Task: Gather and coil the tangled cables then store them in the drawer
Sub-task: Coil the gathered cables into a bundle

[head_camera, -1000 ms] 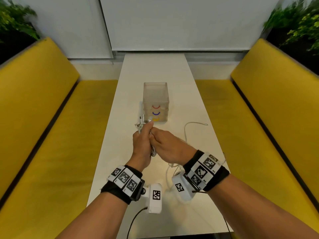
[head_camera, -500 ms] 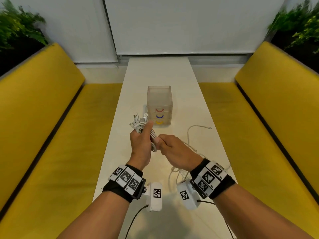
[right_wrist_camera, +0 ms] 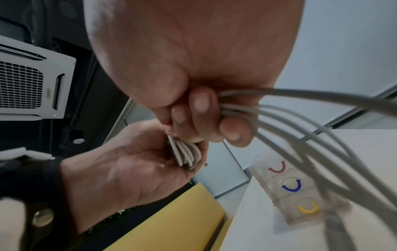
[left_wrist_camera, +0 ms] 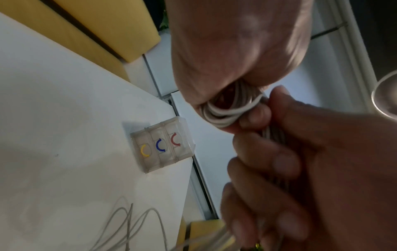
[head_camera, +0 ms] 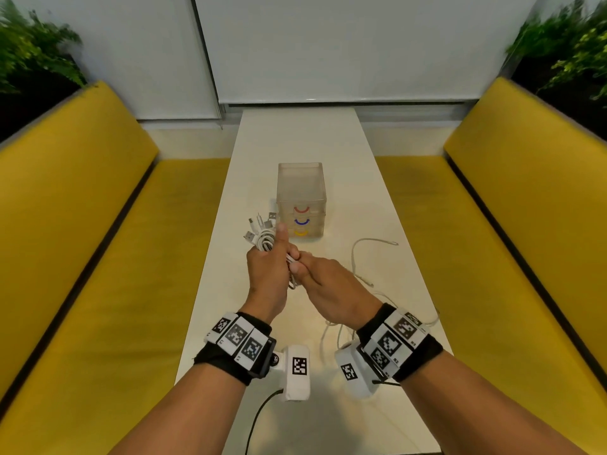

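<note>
My left hand (head_camera: 274, 254) grips a coiled bundle of white cables (head_camera: 262, 239) above the white table (head_camera: 295, 142); several USB plugs stick out of its top left. In the left wrist view the coil (left_wrist_camera: 225, 110) loops out under the palm. My right hand (head_camera: 308, 267) touches the left and grips the cable strands that lead off the coil; its fingers (right_wrist_camera: 204, 118) are curled round them. More loose cable (head_camera: 361, 254) trails across the table to the right. The clear three-drawer box (head_camera: 301, 205), with red, blue and yellow handles, stands shut just beyond my hands.
Yellow benches (head_camera: 82, 224) run along both sides of the narrow table. Green plants (head_camera: 33, 54) stand behind the backrests. White blinds (head_camera: 328, 44) close off the far end. Loose cable loops (head_camera: 331, 333) lie on the table under my right wrist.
Both hands stay pressed together in front of the drawer box. The bundle in my left hand has tilted left, so its plugs fan out more. The drawers remain shut.
</note>
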The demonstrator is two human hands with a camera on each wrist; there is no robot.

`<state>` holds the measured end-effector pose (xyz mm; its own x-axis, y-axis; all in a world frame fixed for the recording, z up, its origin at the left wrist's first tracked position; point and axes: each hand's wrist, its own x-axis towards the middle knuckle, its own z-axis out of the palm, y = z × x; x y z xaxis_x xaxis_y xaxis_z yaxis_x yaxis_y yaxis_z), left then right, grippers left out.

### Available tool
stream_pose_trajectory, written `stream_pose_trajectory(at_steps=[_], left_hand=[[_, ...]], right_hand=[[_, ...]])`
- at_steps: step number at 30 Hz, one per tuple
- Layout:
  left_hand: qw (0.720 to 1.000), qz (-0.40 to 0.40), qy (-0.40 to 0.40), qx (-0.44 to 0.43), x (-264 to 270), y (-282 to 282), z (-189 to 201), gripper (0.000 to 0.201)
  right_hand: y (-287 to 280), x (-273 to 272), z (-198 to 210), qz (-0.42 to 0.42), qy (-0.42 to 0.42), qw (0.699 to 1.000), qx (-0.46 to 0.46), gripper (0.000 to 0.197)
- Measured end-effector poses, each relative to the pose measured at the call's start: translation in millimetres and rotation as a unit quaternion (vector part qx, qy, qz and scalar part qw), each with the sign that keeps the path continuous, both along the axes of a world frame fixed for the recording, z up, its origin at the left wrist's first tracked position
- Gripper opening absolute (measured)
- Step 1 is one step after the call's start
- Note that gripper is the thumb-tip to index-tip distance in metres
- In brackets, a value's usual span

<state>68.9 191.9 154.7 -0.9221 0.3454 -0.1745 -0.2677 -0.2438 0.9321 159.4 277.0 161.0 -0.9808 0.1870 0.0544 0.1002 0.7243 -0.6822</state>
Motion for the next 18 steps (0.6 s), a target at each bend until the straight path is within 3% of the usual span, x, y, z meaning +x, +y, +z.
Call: stream_pose_trajectory(at_steps=[5,15,18], left_hand=[[0.997,0.022,-0.039,0.058,-7.9,-4.0,4.8,0.046],[0.994,0.033,-0.059,0.087,-23.3,-12.7,8.3,0.051],[0.992,0.042,-0.067,0.093,-30.2,-16.5,11.1,0.053]], right_hand=[[6.5,12.0,-4.8,0.002,-0.041,0.998,-0.044,0.057],[21.8,29.1,-38.7,-0.026,-0.033,0.984,-0.176,0.045],[29.5,34.0,-46.1,-0.049,-0.047,0.967,-0.244,0.046]])
